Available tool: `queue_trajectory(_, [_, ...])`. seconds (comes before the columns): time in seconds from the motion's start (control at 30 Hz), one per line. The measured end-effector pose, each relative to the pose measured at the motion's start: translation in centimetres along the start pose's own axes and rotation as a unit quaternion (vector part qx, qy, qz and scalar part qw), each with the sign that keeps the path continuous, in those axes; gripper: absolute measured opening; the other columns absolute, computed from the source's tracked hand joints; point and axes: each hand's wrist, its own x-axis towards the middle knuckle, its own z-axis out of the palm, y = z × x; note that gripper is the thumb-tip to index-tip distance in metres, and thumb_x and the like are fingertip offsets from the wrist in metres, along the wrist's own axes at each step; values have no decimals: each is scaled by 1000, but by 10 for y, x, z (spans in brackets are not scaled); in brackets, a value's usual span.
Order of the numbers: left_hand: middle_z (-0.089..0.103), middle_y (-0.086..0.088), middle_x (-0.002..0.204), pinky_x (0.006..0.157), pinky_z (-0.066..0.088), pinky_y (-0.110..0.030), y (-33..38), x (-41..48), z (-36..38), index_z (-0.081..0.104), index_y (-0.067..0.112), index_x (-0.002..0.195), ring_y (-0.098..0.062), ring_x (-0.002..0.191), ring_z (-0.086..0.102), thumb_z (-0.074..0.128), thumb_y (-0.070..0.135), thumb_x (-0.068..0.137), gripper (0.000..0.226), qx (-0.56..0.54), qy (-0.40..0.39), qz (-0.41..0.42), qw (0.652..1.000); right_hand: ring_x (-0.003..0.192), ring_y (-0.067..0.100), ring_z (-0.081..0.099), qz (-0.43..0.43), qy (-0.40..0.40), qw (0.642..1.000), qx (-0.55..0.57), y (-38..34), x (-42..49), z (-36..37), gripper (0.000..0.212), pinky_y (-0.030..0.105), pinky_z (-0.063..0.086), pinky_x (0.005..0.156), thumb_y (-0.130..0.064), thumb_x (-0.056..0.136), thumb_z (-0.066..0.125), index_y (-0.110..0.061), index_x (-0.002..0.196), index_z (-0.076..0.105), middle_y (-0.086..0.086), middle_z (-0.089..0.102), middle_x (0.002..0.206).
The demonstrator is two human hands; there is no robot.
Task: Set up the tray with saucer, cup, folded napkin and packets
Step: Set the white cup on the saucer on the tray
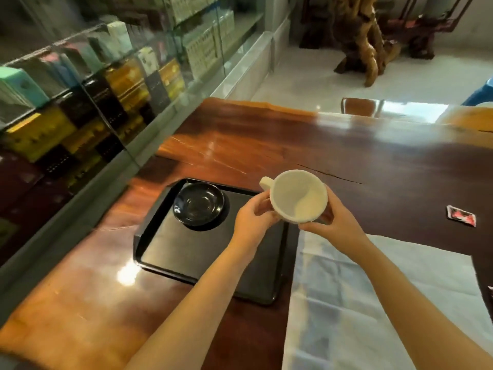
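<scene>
A black tray lies on the glossy wooden table. A dark saucer sits in the tray's far left corner. Above the tray's far right part I hold a white cup in the air, its handle pointing far left and its mouth tilted towards me. My left hand grips its left side and my right hand its right side. A white napkin lies unfolded on the table to the right of the tray. A red packet lies further right.
A glass display cabinet with boxes runs along the table's left edge. A carved wooden stand stands on the floor beyond the table. A chair back shows at the far edge. Another red item peeks in at the right border.
</scene>
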Motion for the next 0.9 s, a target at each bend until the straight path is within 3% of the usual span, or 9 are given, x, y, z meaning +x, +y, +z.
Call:
queue_trajectory(0.03, [69, 3, 108, 71, 57, -22, -3, 17, -56, 62, 31, 103, -12, 94, 68, 58, 2, 87, 33, -21, 43, -14, 999, 109, -13, 50, 0, -33, 999, -8, -4, 34, 48, 83, 5, 46, 79, -24, 62, 81, -48, 126, 33, -27, 47, 124])
queue_trajectory(0.1, [69, -7, 106, 64, 57, -23, -5, 22, -72, 59, 21, 106, -14, 84, 71, 54, 9, 91, 20, -52, 66, -48, 995, 113, -6, 49, 13, -43, 999, 2, -9, 37, 57, 84, 12, 45, 87, -24, 62, 82, -50, 126, 33, -24, 48, 126])
queue_trajectory(0.2, [68, -11, 104, 62, 58, -26, -11, 33, -112, 45, 21, 122, -18, 81, 72, 61, 25, 89, 37, -63, 102, -61, 991, 117, -3, 47, 21, -69, 997, 1, -1, 59, 93, 84, 20, 42, 95, -21, 65, 82, -49, 128, 33, -21, 48, 128])
queue_trajectory(0.4, [73, -11, 94, 61, 57, -27, -19, 59, -196, 51, 25, 120, -22, 80, 73, 59, 31, 89, 33, -38, 128, -43, 990, 107, -24, 42, 31, -125, 992, -15, 8, 115, 166, 84, -4, 37, 79, -21, 65, 83, -60, 120, 32, -34, 43, 124])
queue_trajectory(0.57, [73, -10, 92, 61, 58, -29, -37, 78, -227, 57, 18, 115, -25, 78, 73, 59, 31, 89, 28, -39, 154, -65, 985, 125, 6, 39, 46, -148, 988, -18, 26, 144, 199, 87, 14, 40, 94, -18, 66, 83, -38, 134, 33, -6, 34, 138])
queue_trajectory(0.63, [72, -11, 96, 62, 59, -29, -44, 85, -233, 58, 19, 114, -25, 79, 72, 59, 31, 89, 27, -41, 162, -80, 983, 126, 8, 39, 48, -158, 986, -14, 35, 151, 207, 86, 10, 43, 90, -16, 66, 82, -40, 132, 33, -5, 33, 138])
queue_trajectory(0.7, [72, -12, 98, 63, 58, -28, -49, 89, -237, 59, 20, 113, -25, 80, 72, 58, 32, 90, 26, -47, 162, -95, 981, 127, 10, 40, 58, -168, 984, -3, 43, 156, 214, 87, 19, 44, 95, -13, 66, 82, -36, 135, 33, -3, 34, 140])
queue_trajectory(0.83, [70, -16, 100, 67, 59, -32, -60, 97, -241, 62, 29, 94, -26, 86, 71, 57, 29, 91, 6, -65, 172, -125, 975, 119, 1, 48, 94, -170, 981, 23, 57, 164, 223, 82, 13, 48, 86, -11, 69, 79, -49, 127, 36, -18, 43, 133])
queue_trajectory(0.9, [68, -20, 103, 72, 60, -35, -66, 101, -241, 62, 23, 97, -29, 90, 69, 56, 26, 92, 9, -60, 180, -134, 973, 116, -5, 48, 109, -165, 980, 15, 62, 165, 226, 82, 9, 47, 85, -11, 69, 79, -58, 120, 36, -29, 43, 127])
